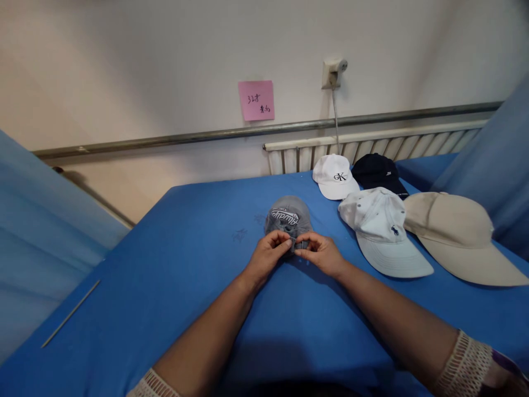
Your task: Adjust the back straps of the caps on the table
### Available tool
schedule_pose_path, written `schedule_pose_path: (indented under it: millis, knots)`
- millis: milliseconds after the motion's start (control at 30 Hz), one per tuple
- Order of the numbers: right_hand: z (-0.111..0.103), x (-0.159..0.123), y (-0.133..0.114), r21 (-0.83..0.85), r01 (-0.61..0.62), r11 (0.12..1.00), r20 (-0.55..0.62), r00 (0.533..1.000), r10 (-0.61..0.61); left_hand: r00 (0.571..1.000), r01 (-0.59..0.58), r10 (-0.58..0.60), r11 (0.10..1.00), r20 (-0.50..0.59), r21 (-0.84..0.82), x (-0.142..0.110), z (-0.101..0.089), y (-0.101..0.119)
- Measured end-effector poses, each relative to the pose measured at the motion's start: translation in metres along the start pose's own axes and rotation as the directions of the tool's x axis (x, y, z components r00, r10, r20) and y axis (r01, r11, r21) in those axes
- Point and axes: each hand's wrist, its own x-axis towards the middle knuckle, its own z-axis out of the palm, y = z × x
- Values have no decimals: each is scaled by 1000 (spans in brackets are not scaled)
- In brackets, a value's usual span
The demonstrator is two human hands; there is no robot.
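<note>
A grey baseball cap [295,206] with white lettering lies on the blue-covered table, its lettered side turned toward me. My left hand [270,251] pinches the cap's near edge from the left, thumb against forefinger. From the right, my right hand [320,252] pinches the same edge close by, around what looks like the strap. The fingertips almost meet, and they hide exactly what part is between them.
To the right sit a white cap [335,171], a black cap [376,166], a pale cap [378,220] and a beige cap [454,220]. A thin stick [70,314] lies at left. Behind are a pipe [215,134], a radiator [372,148] and a pink note [256,100].
</note>
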Motion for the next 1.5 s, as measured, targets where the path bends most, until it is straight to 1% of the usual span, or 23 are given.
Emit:
schedule_pose_path:
  millis: [167,333,500,600,733,933,1067,1167,1300,1500]
  knots:
    - [0,0,0,15,27,1000,12,1000,-28,997,-73,70,989,24,127,-1,-3,-1]
    - [1,-1,-1,23,38,999,25,999,-38,998,-54,57,987,-18,149,1,-3,-5]
    - [1,-2,0,4,65,998,32,997,-65,994,-82,99,951,-43,299,5,-3,-11]
    - [2,-1,2,3,61,998,41,997,-61,994,-87,105,941,-39,327,6,-4,-13]
    - [1,0,2,4,43,999,51,998,-43,996,-75,89,948,-31,311,6,-5,-12]
    - [0,0,0,10,42,999,80,996,-43,999,-41,35,978,34,206,3,-5,-9]
    - [0,-1,2,32,2,999,61,998,-4,999,-25,20,988,36,155,2,-6,-6]
    - [0,-1,5,83,-31,996,43,999,28,999,-21,16,994,47,109,2,-8,-4]
    - [0,-1,5,146,-49,988,49,998,42,997,-18,13,998,80,55,3,-11,-6]
    - [-1,-1,4,176,-51,983,87,996,36,993,-20,12,998,115,63,5,-10,-11]
